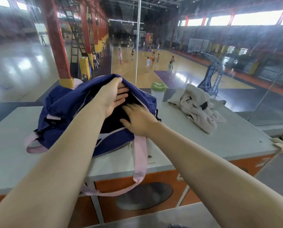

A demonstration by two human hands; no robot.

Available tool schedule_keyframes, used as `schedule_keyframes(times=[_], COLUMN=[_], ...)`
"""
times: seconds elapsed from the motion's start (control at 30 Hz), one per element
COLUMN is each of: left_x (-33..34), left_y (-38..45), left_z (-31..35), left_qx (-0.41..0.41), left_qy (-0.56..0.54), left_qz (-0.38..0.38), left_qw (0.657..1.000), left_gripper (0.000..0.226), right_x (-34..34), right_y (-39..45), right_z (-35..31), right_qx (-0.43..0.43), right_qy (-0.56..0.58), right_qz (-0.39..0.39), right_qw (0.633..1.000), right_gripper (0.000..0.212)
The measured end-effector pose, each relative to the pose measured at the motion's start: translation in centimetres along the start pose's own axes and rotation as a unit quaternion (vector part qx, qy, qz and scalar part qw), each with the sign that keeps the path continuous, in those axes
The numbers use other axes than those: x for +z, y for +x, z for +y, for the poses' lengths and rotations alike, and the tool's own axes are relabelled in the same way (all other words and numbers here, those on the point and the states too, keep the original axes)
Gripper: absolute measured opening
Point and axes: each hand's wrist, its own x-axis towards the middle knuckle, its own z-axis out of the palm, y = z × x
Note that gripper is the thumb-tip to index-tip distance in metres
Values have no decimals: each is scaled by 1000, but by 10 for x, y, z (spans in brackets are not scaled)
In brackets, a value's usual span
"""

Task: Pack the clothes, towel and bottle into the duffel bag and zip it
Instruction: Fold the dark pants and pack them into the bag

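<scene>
A navy duffel bag (63,104) with pink straps lies on the grey counter (236,139), its top unzipped. My left hand (112,96) grips the far flap of the opening and holds it up. My right hand (137,119) lies flat, fingers spread, on dark clothing (119,112) inside the bag. To the right of the bag, a crumpled beige towel (196,106) rests on the counter. A white bottle with a green lid (158,89) stands just behind the bag's right end, partly hidden by it.
One pink strap (140,162) hangs over the counter's front edge. The counter ends close behind the bag at a glass wall overlooking a basketball court with people. Orange cabinet fronts (137,195) sit below the counter.
</scene>
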Motion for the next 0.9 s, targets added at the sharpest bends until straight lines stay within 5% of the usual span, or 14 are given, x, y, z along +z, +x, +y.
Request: schedule_keyframes(times=[0.13, 0.23, 0.3, 0.57, 0.73, 0.9], left_x=[8, -1, -5, 1, 35, 79], left_y=[-8, -19, -28, -43, -42, -33], left_z=[-13, -25, -27, -18, -18, -42], left_qx=[12, -15, -45, -59, 75, 219], left_qy=[302, 554, 630, 589, 642, 582], left_qz=[-4, -67, -103, -195, -142, -68], left_qw=[953, 830, 769, 782, 750, 780], left_gripper=[23, 21, 18, 10, 20, 19], right_x=[-7, -11, -13, -23, -21, -15], right_y=[-36, -54, -61, -74, -76, -84], right_z=[10, 14, 16, 23, 40, 88], right_qx=[12, 7, 3, 16, 54, 188], right_qy=[32, 42, 45, 109, 126, 101], right_qz=[32, 24, 7, 6, 94, 123], right_qw=[999, 999, 999, 994, 986, 969], right_gripper=[24, 21, 26, 14, 22, 26])
